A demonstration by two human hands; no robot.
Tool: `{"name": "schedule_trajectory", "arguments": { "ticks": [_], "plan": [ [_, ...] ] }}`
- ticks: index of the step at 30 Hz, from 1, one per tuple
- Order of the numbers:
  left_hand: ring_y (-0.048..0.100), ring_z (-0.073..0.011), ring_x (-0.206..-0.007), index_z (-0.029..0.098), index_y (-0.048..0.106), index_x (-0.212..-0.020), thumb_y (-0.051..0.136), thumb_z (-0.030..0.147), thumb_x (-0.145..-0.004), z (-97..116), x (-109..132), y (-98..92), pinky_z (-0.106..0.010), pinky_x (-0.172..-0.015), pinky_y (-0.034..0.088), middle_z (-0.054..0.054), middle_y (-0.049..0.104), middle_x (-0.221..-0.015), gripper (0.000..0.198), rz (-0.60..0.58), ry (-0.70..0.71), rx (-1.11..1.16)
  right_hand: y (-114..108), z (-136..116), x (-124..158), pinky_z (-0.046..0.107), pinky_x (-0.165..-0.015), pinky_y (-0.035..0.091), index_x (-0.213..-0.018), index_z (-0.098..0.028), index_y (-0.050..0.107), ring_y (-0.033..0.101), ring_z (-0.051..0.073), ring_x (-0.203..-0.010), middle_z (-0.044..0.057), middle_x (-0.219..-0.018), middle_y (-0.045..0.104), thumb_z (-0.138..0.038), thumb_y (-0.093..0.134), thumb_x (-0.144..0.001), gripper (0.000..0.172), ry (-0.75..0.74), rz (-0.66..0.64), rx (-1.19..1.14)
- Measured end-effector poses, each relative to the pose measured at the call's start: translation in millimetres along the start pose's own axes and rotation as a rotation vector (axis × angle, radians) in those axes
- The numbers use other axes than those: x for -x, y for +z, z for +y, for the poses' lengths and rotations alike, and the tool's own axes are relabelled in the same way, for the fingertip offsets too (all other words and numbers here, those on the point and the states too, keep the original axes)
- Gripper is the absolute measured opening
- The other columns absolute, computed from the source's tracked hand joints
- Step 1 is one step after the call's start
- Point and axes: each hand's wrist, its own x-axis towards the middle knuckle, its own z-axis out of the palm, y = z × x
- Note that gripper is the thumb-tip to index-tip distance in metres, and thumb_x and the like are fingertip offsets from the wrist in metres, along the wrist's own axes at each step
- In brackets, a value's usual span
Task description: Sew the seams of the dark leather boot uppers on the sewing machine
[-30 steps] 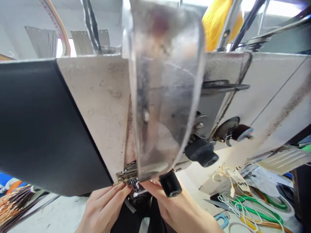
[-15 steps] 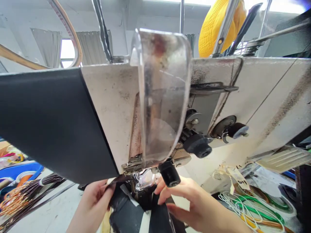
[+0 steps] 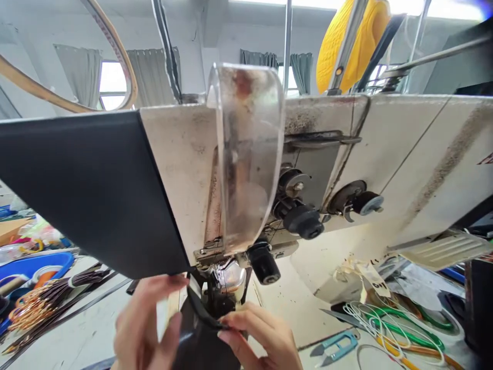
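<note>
Black material [image 3: 210, 347], smooth and leather-like, hangs in front of the needle area of a sewing machine [image 3: 181, 169]. My right hand [image 3: 265, 336] pinches its folded upper edge between thumb and fingers. Along that edge, towards the left, a short pale strip [image 3: 193, 281] shows. My left hand [image 3: 148, 321] is somewhat blurred, with the thumb spread away from the fingers. Its fingertips reach the left end of the folded edge, beneath the dark end cover [image 3: 96, 195]. The presser foot [image 3: 221, 303] is partly hidden behind the material and my right fingers.
Across the machine's front stands a clear plastic guard [image 3: 250, 154], with a black knob [image 3: 264, 262] below it. Blue thread snips [image 3: 335, 347], white cord [image 3: 370, 313] and green-handled scissors [image 3: 408, 329] lie at right. Brown cord bundles [image 3: 50, 298] and a blue tray [image 3: 57, 262] are at left.
The black material has shifted and turned, its edge now folded in my right fingers. My left thumb has parted from its fingers. The view has shifted, showing the snips at right.
</note>
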Motion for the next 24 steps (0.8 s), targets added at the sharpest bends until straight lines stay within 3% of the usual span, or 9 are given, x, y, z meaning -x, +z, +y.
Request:
{"name": "schedule_trajectory", "arguments": {
  "ticks": [3, 5, 7, 11, 15, 24],
  "plan": [
    [0.056, -0.021, -0.119, 0.025, 0.059, -0.119, 0.043, 0.024, -0.104, 12.3, -1.3, -15.2, -0.034, -0.103, 0.041, -0.006, 0.066, -0.118, 0.022, -0.196, 0.091, -0.024, -3.6, -6.2, -4.2, 0.021, -0.057, 0.045, -0.092, -0.02, 0.066, 0.06, 0.013, -0.063, 0.002, -0.075, 0.064, -0.023, 0.059, -0.099, 0.01, -0.007, -0.047, 0.002],
    [0.06, -0.0178, -0.106, 0.026, 0.06, -0.107, 0.049, 0.024, -0.103, 13.0, -9.3, -22.0, -0.029, -0.096, 0.042, -0.001, 0.068, -0.101, 0.012, -0.36, 0.098, -0.032, -7.4, -11.8, -8.7, 0.022, -0.056, 0.043, -0.09, -0.018, 0.068, 0.058, 0.012, -0.061, 0.002, -0.073, 0.064, -0.019, 0.061, -0.097, 0.01, 0.047, -0.109, -0.006],
    [0.062, -0.015, -0.091, 0.026, 0.057, -0.098, 0.056, 0.021, -0.1, 10.9, -17.8, -24.2, -0.026, -0.086, 0.044, 0.003, 0.067, -0.09, 0.006, -0.447, 0.105, -0.041, -12.8, -16.1, -12.2, 0.021, -0.055, 0.042, -0.094, -0.017, 0.072, 0.057, 0.011, -0.06, 0.001, -0.071, 0.065, -0.019, 0.063, -0.097, 0.01, 0.117, -0.156, -0.022],
    [0.066, -0.0122, -0.08, 0.028, 0.056, -0.101, 0.062, 0.024, -0.095, 10.6, -22.6, -17.2, -0.027, -0.083, 0.047, 0.008, 0.069, -0.087, 0.009, -0.359, 0.07, -0.098, -23.5, -21.3, -18.8, 0.02, -0.055, 0.045, -0.113, -0.02, 0.078, 0.057, 0.01, -0.061, 0.0, -0.073, 0.066, -0.022, 0.065, -0.097, 0.02, 0.22, -0.156, -0.064],
    [0.067, -0.0109, -0.071, 0.029, 0.056, -0.097, 0.068, 0.036, -0.093, 14.4, -16.4, -8.9, -0.025, -0.075, 0.05, 0.011, 0.07, -0.08, 0.014, -0.302, -0.058, -0.061, -28.9, -28.5, -31.8, 0.019, -0.07, 0.057, -0.106, -0.023, 0.081, 0.067, 0.014, -0.085, 0.007, -0.1, 0.067, -0.023, 0.068, -0.095, 0.017, 0.279, -0.105, -0.17],
    [0.067, -0.0124, -0.073, 0.03, 0.058, -0.096, 0.065, 0.035, -0.094, 13.1, -19.4, -6.1, -0.029, -0.075, 0.051, 0.011, 0.071, -0.083, 0.009, -0.339, -0.017, -0.102, -27.7, -40.5, -50.1, 0.011, -0.066, 0.053, -0.095, -0.023, 0.078, 0.067, 0.009, -0.077, 0.0, -0.089, 0.074, -0.026, 0.066, -0.096, 0.013, 0.391, -0.109, -0.232]
  ]
}}
